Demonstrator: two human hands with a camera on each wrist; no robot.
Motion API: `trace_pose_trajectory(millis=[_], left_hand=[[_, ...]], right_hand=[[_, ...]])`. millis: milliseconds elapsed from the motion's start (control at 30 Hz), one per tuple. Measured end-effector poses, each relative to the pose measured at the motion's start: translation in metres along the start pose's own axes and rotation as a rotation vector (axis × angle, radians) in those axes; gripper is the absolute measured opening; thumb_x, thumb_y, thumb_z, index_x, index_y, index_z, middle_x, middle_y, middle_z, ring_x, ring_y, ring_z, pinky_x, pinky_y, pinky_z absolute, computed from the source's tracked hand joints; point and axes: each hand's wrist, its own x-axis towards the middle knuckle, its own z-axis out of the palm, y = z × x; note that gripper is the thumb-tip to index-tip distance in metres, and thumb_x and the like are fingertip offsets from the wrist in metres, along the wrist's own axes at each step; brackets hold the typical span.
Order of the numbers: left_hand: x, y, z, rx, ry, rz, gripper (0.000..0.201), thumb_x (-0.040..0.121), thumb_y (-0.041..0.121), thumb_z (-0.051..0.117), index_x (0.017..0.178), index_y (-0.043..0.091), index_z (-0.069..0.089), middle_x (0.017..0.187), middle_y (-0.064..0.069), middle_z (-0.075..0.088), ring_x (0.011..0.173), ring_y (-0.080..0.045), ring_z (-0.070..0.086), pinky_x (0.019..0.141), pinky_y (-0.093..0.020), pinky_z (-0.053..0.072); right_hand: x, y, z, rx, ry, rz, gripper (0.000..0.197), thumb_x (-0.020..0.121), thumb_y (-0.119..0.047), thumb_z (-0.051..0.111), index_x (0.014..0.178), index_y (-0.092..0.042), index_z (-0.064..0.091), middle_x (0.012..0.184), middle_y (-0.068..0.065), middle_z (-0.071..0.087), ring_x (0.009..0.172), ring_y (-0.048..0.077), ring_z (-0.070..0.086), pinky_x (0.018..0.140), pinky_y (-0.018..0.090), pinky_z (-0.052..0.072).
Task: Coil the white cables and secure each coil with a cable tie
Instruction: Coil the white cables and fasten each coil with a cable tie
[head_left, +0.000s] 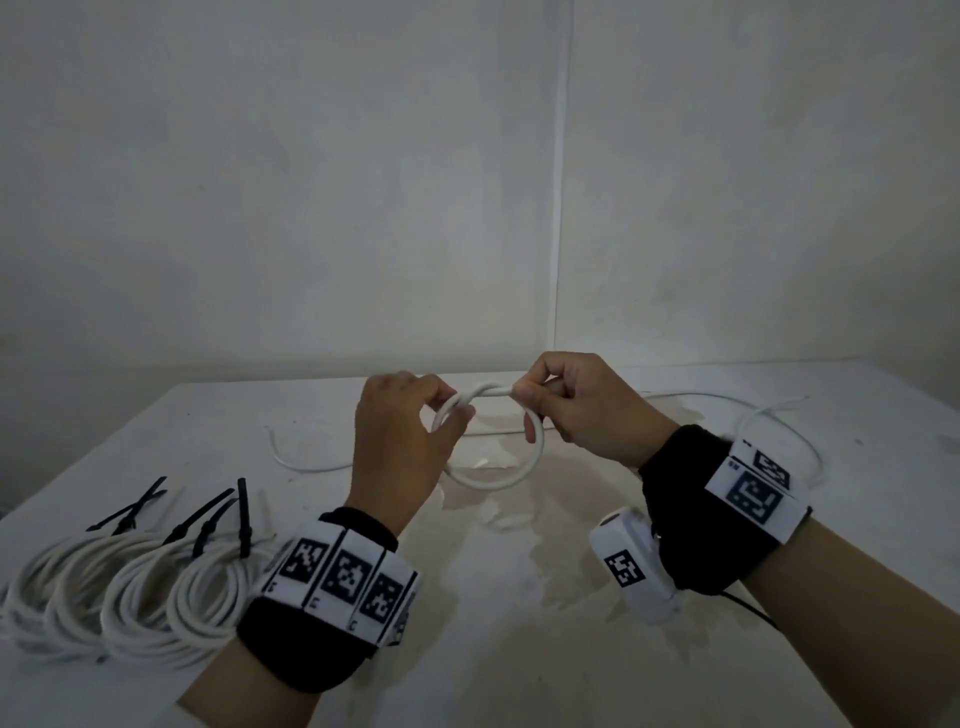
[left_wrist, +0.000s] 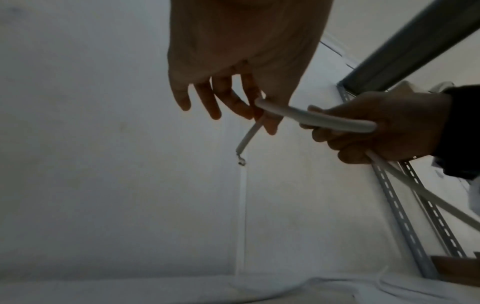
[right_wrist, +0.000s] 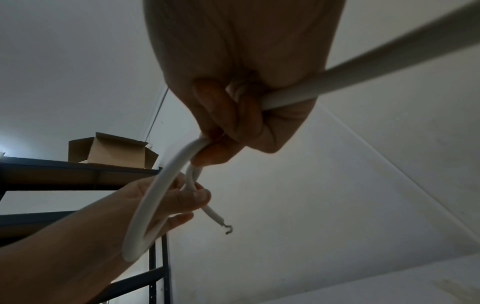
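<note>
A white cable (head_left: 506, 483) hangs as one small loop above the table between my two hands. My left hand (head_left: 447, 410) pinches the loop's left side near the cable's free end. That end (left_wrist: 244, 142) sticks out below the left hand (left_wrist: 259, 115) and shows bare wire at its tip. My right hand (head_left: 524, 400) has its fingers curled round the cable at the loop's top right. In the right wrist view the right hand (right_wrist: 221, 139) grips the cable (right_wrist: 161, 185), and the left hand (right_wrist: 192, 201) pinches it lower down. The rest of the cable trails off to the right.
Several finished white coils (head_left: 130, 587) with black cable ties lie at the table's near left. A loose white cable (head_left: 306, 466) lies left of my hands, and more cable (head_left: 789, 410) curves at the right. The white table (head_left: 519, 623) meets a wall. A shelf holds a cardboard box (right_wrist: 111, 150).
</note>
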Motion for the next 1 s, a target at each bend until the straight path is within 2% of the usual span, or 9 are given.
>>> trace_pose_trajectory(millis=[100, 167, 267, 400, 533, 700, 800, 933, 1000], left_hand=[[0.000, -0.001, -0.002, -0.267, -0.119, -0.064, 0.012, 0.081, 0.015, 0.069, 0.078, 0.014, 0.058, 0.094, 0.004, 0.063, 0.083, -0.007, 0.054, 0.074, -0.014, 0.039], [0.000, 0.001, -0.003, -0.466, -0.275, -0.180, 0.016, 0.085, 0.018, 0.065, 0.074, 0.016, 0.053, 0.086, -0.003, 0.069, 0.076, -0.012, 0.060, 0.070, -0.028, 0.047], [-0.003, 0.007, -0.003, -0.407, -0.377, -0.196, 0.022, 0.091, 0.019, 0.054, 0.072, 0.019, 0.044, 0.066, 0.002, 0.058, 0.062, -0.009, 0.049, 0.057, -0.015, 0.037], [-0.006, 0.012, -0.004, -0.355, -0.471, -0.195, 0.028, 0.095, 0.030, 0.043, 0.072, 0.014, 0.043, 0.064, 0.000, 0.040, 0.059, -0.008, 0.036, 0.057, -0.017, 0.031], [-0.003, 0.011, -0.007, -0.240, -0.456, -0.090, 0.037, 0.096, 0.038, 0.035, 0.069, 0.014, 0.042, 0.063, -0.003, 0.041, 0.054, -0.008, 0.034, 0.052, -0.019, 0.028], [-0.006, 0.010, -0.008, -0.369, -0.410, -0.169, 0.040, 0.097, 0.036, 0.033, 0.062, 0.018, 0.039, 0.058, 0.008, 0.037, 0.055, -0.004, 0.034, 0.060, -0.021, 0.031], [-0.006, 0.012, -0.006, -0.450, -0.385, -0.215, 0.040, 0.099, 0.028, 0.031, 0.062, 0.014, 0.040, 0.058, 0.008, 0.036, 0.053, 0.000, 0.036, 0.055, -0.010, 0.032], [-0.003, 0.011, -0.008, -0.535, -0.460, -0.266, 0.039, 0.100, 0.021, 0.031, 0.064, 0.014, 0.046, 0.060, 0.004, 0.036, 0.045, 0.000, 0.033, 0.051, -0.013, 0.030], [-0.001, 0.008, -0.008, -0.546, -0.525, -0.282, 0.038, 0.100, 0.024, 0.032, 0.071, 0.014, 0.054, 0.063, 0.004, 0.038, 0.045, 0.000, 0.034, 0.049, -0.009, 0.030]], right_hand=[[0.000, 0.001, -0.002, 0.013, 0.000, 0.008, 0.020, 0.094, -0.009, 0.049, 0.074, -0.008, 0.051, 0.061, 0.009, 0.061, 0.034, 0.000, 0.045, 0.042, 0.006, 0.034], [0.003, 0.006, -0.002, -0.014, 0.007, 0.004, 0.020, 0.093, -0.009, 0.050, 0.073, -0.009, 0.052, 0.057, 0.007, 0.061, 0.033, 0.001, 0.041, 0.042, 0.007, 0.031], [0.008, 0.015, -0.003, -0.071, 0.036, -0.006, 0.019, 0.092, -0.011, 0.053, 0.073, -0.010, 0.054, 0.055, 0.000, 0.062, 0.035, 0.003, 0.036, 0.043, 0.011, 0.029], [0.008, 0.021, -0.004, -0.134, 0.057, -0.032, 0.018, 0.091, -0.011, 0.055, 0.073, -0.011, 0.056, 0.056, -0.002, 0.062, 0.040, 0.000, 0.043, 0.047, 0.010, 0.032], [0.009, 0.022, -0.006, -0.139, 0.071, -0.054, 0.021, 0.090, -0.012, 0.056, 0.070, -0.017, 0.056, 0.057, -0.005, 0.063, 0.048, 0.000, 0.051, 0.054, 0.011, 0.038], [0.009, 0.023, -0.001, -0.100, 0.095, -0.066, 0.018, 0.088, -0.015, 0.059, 0.071, -0.021, 0.057, 0.062, -0.005, 0.066, 0.063, 0.005, 0.061, 0.073, 0.023, 0.047], [0.011, 0.023, -0.001, -0.067, 0.119, -0.063, 0.015, 0.086, -0.017, 0.061, 0.071, -0.020, 0.057, 0.061, -0.003, 0.066, 0.062, 0.006, 0.061, 0.072, 0.023, 0.046], [0.015, 0.024, -0.003, -0.067, 0.162, -0.058, 0.013, 0.084, -0.017, 0.064, 0.072, -0.016, 0.059, 0.062, -0.001, 0.067, 0.062, 0.007, 0.062, 0.075, 0.029, 0.048], [0.016, 0.027, -0.003, -0.062, 0.195, -0.055, 0.012, 0.083, -0.017, 0.064, 0.073, -0.014, 0.059, 0.061, -0.002, 0.066, 0.060, 0.007, 0.062, 0.073, 0.027, 0.048]])
